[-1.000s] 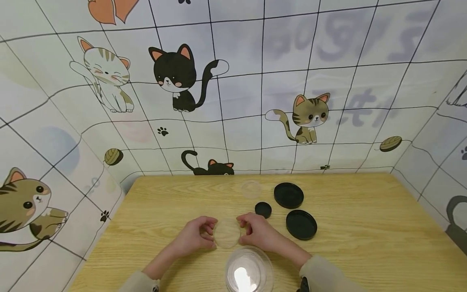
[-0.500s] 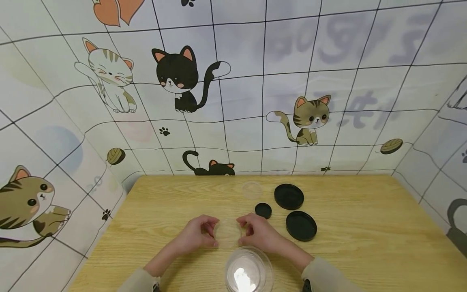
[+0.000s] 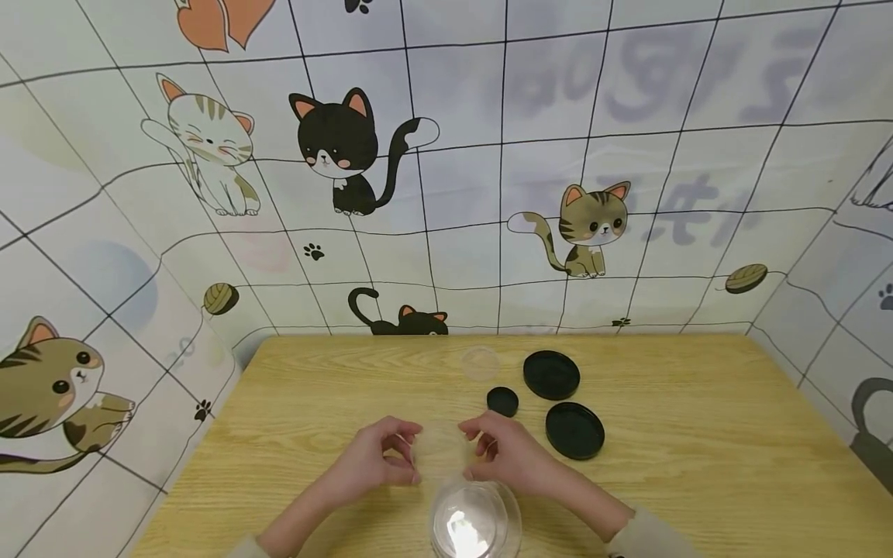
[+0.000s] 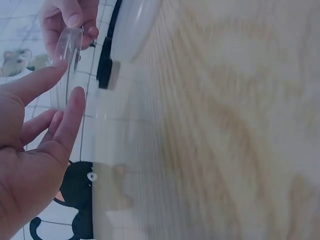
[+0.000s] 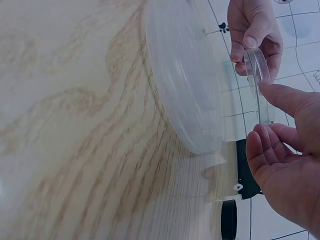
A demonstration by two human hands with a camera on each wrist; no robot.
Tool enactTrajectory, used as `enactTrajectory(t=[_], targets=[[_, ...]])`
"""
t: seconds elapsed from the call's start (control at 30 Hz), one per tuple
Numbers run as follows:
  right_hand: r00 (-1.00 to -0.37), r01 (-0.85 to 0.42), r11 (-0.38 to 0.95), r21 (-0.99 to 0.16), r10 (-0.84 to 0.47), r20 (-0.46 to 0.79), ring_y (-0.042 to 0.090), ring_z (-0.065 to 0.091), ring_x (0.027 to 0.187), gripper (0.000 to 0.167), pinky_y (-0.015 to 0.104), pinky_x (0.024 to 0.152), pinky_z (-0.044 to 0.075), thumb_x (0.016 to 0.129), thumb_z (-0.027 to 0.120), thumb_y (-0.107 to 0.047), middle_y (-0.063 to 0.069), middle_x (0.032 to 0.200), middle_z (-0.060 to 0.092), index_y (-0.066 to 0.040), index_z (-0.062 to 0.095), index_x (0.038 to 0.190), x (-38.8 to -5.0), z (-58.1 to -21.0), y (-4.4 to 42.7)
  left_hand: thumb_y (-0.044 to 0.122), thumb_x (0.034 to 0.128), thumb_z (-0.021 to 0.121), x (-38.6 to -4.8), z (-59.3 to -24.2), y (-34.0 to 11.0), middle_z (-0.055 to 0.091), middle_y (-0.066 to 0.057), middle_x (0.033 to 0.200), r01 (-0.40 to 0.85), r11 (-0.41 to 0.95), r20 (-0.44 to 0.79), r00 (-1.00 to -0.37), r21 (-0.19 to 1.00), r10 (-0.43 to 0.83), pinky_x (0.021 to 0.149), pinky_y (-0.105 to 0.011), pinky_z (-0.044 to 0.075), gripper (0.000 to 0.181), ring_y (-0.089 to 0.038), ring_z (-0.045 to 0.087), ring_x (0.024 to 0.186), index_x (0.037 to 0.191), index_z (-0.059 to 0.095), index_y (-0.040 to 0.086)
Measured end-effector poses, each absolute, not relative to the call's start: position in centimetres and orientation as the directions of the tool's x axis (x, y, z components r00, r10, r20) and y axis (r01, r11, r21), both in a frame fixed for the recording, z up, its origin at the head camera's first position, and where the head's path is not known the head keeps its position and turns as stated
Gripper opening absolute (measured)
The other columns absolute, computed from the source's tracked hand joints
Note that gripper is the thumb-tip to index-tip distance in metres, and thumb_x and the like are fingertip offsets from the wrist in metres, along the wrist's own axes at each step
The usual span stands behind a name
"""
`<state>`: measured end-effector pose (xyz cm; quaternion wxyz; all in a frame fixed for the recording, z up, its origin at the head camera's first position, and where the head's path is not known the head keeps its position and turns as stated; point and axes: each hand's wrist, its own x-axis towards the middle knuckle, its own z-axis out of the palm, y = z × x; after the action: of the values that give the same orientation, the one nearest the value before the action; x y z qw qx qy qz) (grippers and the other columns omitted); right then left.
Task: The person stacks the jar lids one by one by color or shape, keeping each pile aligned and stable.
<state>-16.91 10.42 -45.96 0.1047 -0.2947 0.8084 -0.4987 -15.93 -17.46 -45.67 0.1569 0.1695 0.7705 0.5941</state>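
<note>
A shallow, clear round dish [image 3: 441, 451] is held level between both hands above the table, its outline faint in the head view. My left hand [image 3: 377, 457] pinches the dish's left rim between thumb and fingertips. On the opposite rim, my right hand [image 3: 515, 456] does the same. Both wrist views show the dish [image 4: 64, 75] edge-on, with a gap between it and the wood. Just in front of the hands stands a pile of clear round plastic dishes [image 3: 476, 521], catching a bright reflection.
Two larger black round lids [image 3: 551, 375] and a small black round lid [image 3: 502, 401] lie beyond and beside the right hand. Another clear disc [image 3: 481, 363] lies near the back edge. A cat-printed cloth wall [image 3: 460, 178] borders the wooden table [image 3: 314, 380].
The clear dish has come up off the table and moved slightly towards me and to the right, over the far edge of the pile. Both hands have shifted with it.
</note>
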Motion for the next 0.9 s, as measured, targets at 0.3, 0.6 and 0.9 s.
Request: enactTrajectory(t=[0.3, 0.6, 0.9], targets=[[-0.783, -0.392, 0.305, -0.868, -0.606, 0.140, 0.010, 0.059, 0.084, 0.055, 0.027, 0.072, 0.055, 0.080, 0.089, -0.010, 0.007, 0.104, 0.060, 0.006, 0.065, 0.126, -15.1, -45.4, 11.6, -0.003, 0.0784, 0.086, -13.2, -45.2, -16.7, 0.055, -0.016, 0.112, 0.102, 0.214, -0.010, -0.884, 0.972, 0.467, 0.080, -0.029, 0.059, 0.059, -0.023, 0.064, 0.095, 0.130, 0.058, -0.010], [-0.766, -0.400, 0.273, -0.875, -0.624, 0.155, 0.005, 0.058, 0.081, 0.054, 0.025, 0.069, 0.055, 0.077, 0.090, -0.009, -0.003, 0.102, 0.060, 0.003, 0.067, 0.125, -13.3, -46.2, 12.1, -0.004, 0.0797, 0.085, -10.8, -46.2, -16.1, 0.053, -0.010, 0.112, 0.079, 0.177, -0.016, -0.876, 0.981, 0.483, 0.078, -0.027, 0.058, 0.057, -0.013, 0.061, 0.090, 0.129, 0.058, -0.006], [-0.784, -0.340, 0.300, -0.891, -0.614, 0.092, 0.002, 0.056, 0.078, 0.051, 0.023, 0.068, 0.055, 0.077, 0.090, -0.006, -0.008, 0.100, 0.059, 0.001, 0.068, 0.122, -11.9, -46.8, 12.7, -0.001, 0.0812, 0.084, -10.1, -47.5, -15.7, 0.055, -0.008, 0.115, 0.070, 0.172, -0.033, -0.846, 0.983, 0.532, 0.075, -0.024, 0.057, 0.055, -0.011, 0.060, 0.088, 0.130, 0.058, -0.002]])
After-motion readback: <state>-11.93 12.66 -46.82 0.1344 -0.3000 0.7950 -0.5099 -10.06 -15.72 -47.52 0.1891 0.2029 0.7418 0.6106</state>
